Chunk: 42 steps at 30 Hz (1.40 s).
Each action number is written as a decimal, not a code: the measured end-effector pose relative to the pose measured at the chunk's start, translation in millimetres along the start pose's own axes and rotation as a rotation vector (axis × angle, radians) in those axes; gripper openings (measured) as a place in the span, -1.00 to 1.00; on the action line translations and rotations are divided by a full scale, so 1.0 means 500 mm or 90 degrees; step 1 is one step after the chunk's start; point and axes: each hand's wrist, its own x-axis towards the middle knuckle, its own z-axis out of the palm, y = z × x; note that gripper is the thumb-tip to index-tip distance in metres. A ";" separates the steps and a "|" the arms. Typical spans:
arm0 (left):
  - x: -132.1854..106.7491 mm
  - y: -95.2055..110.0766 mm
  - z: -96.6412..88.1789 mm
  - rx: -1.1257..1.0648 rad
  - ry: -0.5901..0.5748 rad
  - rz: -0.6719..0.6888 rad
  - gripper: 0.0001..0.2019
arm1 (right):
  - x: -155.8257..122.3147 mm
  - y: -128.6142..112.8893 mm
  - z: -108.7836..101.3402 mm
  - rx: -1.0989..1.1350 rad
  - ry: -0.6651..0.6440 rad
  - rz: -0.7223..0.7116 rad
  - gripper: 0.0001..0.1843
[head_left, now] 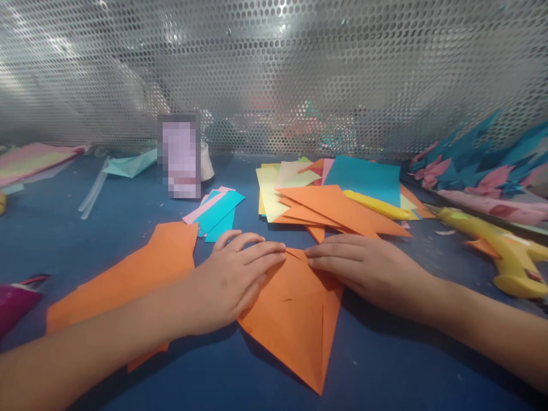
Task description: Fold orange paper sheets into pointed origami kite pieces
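**Pinning folded orange sheet [291, 319] flat on blue table [197, 377], using left hand [244, 262] and right hand [368, 262]**

Taking folded sheet as clock centre, 12 straight ahead.

Seeing perforated metal panel [274, 74] right across the back, 10 through 2. Have loose orange paper [141, 274] out at 9, running partly under left forearm [107, 337]. Got mixed paper pile [363, 174] between 12 and 1: blue, yellow, pink, with orange nearest the hands. See blue and pink paper shapes [466, 151] at 2, blurred.

Have left hand at 10: fingers extended, slightly apart, tips on sheet's upper left edge. Have right hand at 2: fingers extended, close together, tips on upper right edge. Can't make out thumbs. Note narrow gap between both sets of fingertips, and sheet's lower tip aimed at 6.

Find yellow glue gun [492, 240] between 2 and 3, nozzle toward pile. See blurred-out pale purple block [182, 148] upright between 10 and 11. Got blue and pink strips [225, 214] also between 10 and 11, closer in. See yellow tool [377, 205] lying on pile, between 1 and 2. Spot white cylinder [206, 162] just behind block, partly hidden. Have clear sticks [92, 191] at 10.
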 end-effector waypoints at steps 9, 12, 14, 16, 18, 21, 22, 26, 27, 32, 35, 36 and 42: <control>0.001 0.005 -0.002 -0.004 -0.006 -0.019 -0.59 | 0.001 0.004 -0.003 -0.012 -0.003 -0.029 -0.62; 0.001 0.005 -0.003 -0.008 -0.001 -0.023 -0.57 | 0.002 0.004 -0.005 -0.008 -0.001 -0.029 -0.61; 0.002 0.004 -0.003 -0.005 -0.009 -0.021 -0.54 | 0.001 0.005 -0.005 -0.002 -0.005 -0.024 -0.60; 0.002 0.003 -0.002 0.001 -0.021 -0.019 -0.51 | 0.000 0.007 -0.005 0.004 -0.009 -0.022 -0.61; 0.003 0.001 -0.002 0.008 -0.029 -0.017 -0.51 | -0.002 0.009 -0.004 0.006 -0.011 -0.025 -0.61; 0.005 0.001 -0.002 0.017 -0.033 -0.013 -0.51 | -0.002 0.011 -0.004 -0.002 -0.006 -0.039 -0.62; 0.006 0.001 -0.002 0.019 -0.036 -0.012 -0.51 | -0.001 0.011 -0.005 -0.004 -0.004 -0.043 -0.62; 0.007 0.002 -0.004 0.027 -0.040 -0.011 -0.51 | 0.003 0.010 -0.008 -0.003 0.002 -0.055 -0.65; 0.007 0.003 -0.005 0.028 -0.040 -0.010 -0.51 | 0.004 0.010 -0.009 -0.003 0.004 -0.059 -0.65; 0.009 0.003 -0.006 0.029 -0.035 -0.004 -0.51 | 0.005 0.011 -0.011 0.013 0.001 -0.064 -0.65; 0.009 0.003 -0.005 0.030 -0.038 -0.003 -0.51 | 0.003 0.014 -0.010 0.031 -0.014 -0.066 -0.67; 0.009 0.003 -0.005 0.030 -0.039 -0.003 -0.51 | 0.002 0.014 -0.010 0.036 -0.018 -0.067 -0.68; 0.010 0.005 -0.008 0.031 -0.047 -0.012 -0.52 | 0.003 0.017 -0.009 0.056 -0.032 -0.068 -0.69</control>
